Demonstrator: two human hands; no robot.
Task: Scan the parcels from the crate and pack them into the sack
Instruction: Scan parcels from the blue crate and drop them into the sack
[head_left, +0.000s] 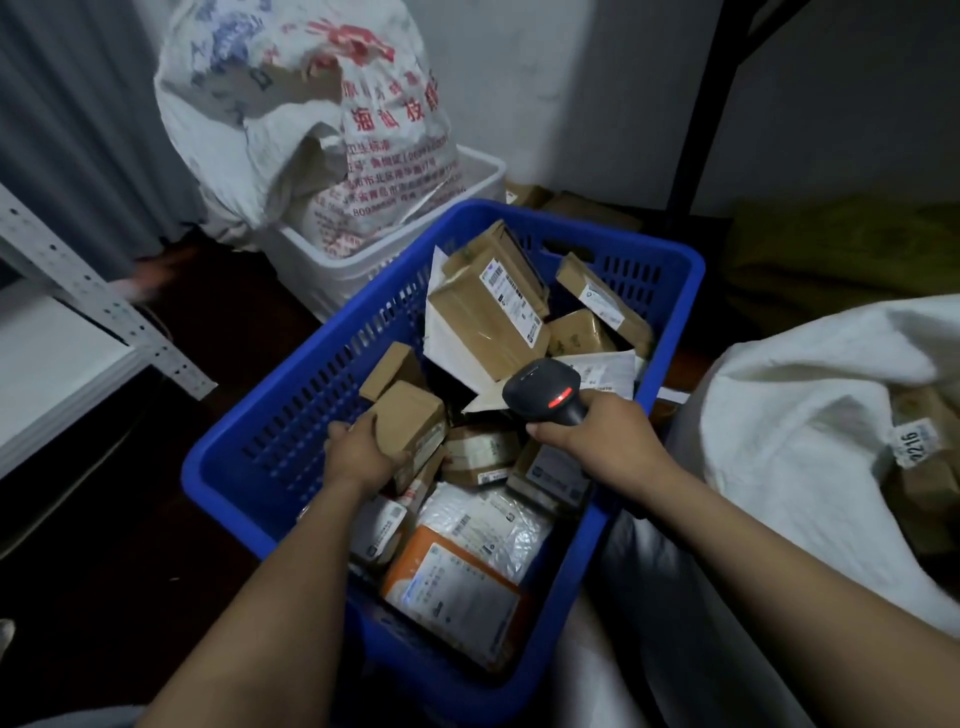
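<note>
Our left grip (358, 457) curls round a small box (410, 421) in the blue crate (270, 415) — our right grip (602, 439) clasps the scanner (545, 389).

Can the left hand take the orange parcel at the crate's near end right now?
Probably not yet: the left hand grips a small box. The orange parcel lies mostly uncovered on top, so nothing else seems to block it.

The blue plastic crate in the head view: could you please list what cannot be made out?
Head view:
- Blue plastic crate floor: buried under parcels.
- Parcel labels: print too small.
- Small brown cardboard box: near face covered by the left hand.
- Black handheld scanner grip: wrapped by the right hand.
- White woven sack: cut by the right edge.
</note>
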